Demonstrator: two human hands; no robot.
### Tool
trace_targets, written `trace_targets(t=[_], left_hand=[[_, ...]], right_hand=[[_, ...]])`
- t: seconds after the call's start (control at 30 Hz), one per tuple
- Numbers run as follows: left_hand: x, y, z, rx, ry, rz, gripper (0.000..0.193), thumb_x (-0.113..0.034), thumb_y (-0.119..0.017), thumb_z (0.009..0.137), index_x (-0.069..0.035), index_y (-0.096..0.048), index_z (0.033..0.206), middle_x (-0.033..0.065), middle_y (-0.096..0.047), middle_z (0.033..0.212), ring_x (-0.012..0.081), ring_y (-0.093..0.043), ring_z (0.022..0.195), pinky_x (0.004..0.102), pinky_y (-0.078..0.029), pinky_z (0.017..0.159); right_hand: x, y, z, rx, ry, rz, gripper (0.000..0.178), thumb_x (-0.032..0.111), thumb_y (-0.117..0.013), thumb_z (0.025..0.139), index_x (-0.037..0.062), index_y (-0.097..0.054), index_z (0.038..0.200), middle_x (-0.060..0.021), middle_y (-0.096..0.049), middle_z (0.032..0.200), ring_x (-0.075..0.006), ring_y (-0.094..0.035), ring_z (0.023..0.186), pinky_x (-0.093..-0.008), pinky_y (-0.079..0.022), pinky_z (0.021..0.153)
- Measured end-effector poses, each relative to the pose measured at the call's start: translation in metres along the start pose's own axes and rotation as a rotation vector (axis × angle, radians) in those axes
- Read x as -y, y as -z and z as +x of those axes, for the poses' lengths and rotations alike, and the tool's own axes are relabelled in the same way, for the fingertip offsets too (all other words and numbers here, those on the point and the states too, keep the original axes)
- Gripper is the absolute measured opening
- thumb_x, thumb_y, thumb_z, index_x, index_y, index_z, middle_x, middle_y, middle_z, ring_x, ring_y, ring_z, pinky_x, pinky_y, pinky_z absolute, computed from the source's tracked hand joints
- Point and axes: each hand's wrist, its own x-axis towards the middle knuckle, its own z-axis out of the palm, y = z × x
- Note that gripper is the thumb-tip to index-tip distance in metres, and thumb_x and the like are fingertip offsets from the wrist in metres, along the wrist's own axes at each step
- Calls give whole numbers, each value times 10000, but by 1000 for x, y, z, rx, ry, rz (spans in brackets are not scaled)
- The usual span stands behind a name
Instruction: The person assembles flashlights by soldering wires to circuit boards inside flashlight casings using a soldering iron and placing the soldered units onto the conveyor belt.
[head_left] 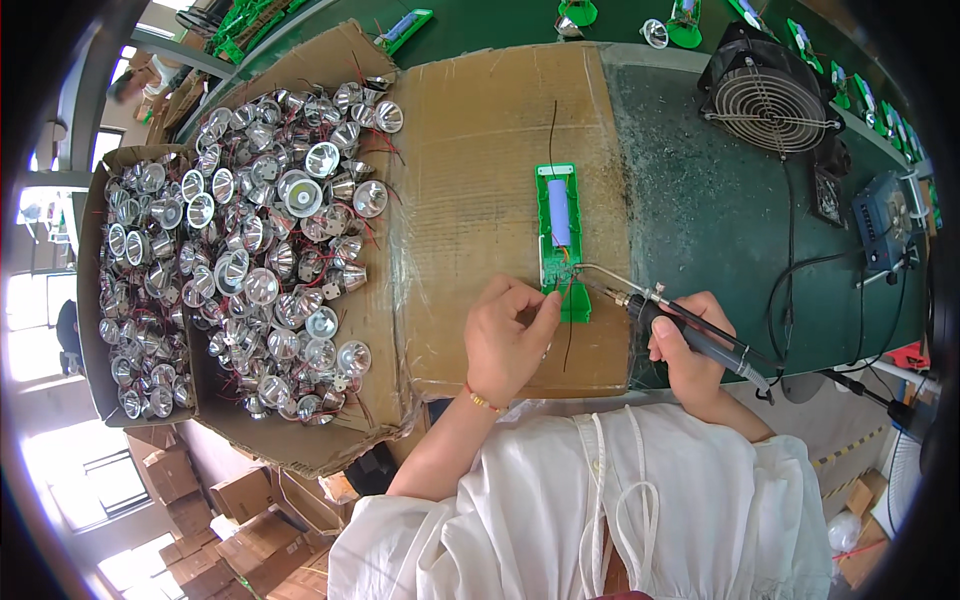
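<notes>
A narrow green plastic housing lies lengthwise in front of me, with a lilac cylindrical battery cell in its upper part. Thin dark wires stick out past both its ends. At its lower left edge, my left hand has thumb and forefinger pinched together; what lies between them is too small to make out. My right hand grips a soldering iron with a curved metal feed tube. The tip and tube reach the small board below the cell.
Reflector cups with red wires fill cardboard boxes at left. Cardboard covers part of the green bench. A black fan and a blue soldering station stand at right, with cables nearby. More green housings line the far side.
</notes>
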Motion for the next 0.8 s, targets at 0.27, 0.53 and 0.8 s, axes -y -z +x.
trace_targets(t=[0.27,0.53,0.8], left_hand=[[2,-7,-4,-128,-86,32,165,-100,-666,739,-6,-574,640,78,-537,732,185,-503,512,290,-393,464],[4,-5,-1,-69,-37,7,176,-124,-663,744,-11,-580,638,74,-538,737,191,-495,521,296,-384,469],[2,-3,2,-67,-39,-21,170,-124,-661,743,-10,-587,642,79,-538,728,203,-507,533,300,-395,480]], right_hand=[[-2,-6,6,40,-28,33,148,54,-622,800,-1,-495,851,-62,-575,652,-63,-521,530,-205,-433,471],[-3,-9,10,23,-93,15,122,65,-585,818,7,-482,851,-53,-520,578,-81,-474,455,-206,-397,417],[-6,-9,12,-49,-64,162,147,114,-579,832,18,-468,842,-56,-523,580,-84,-465,450,-206,-375,413]])
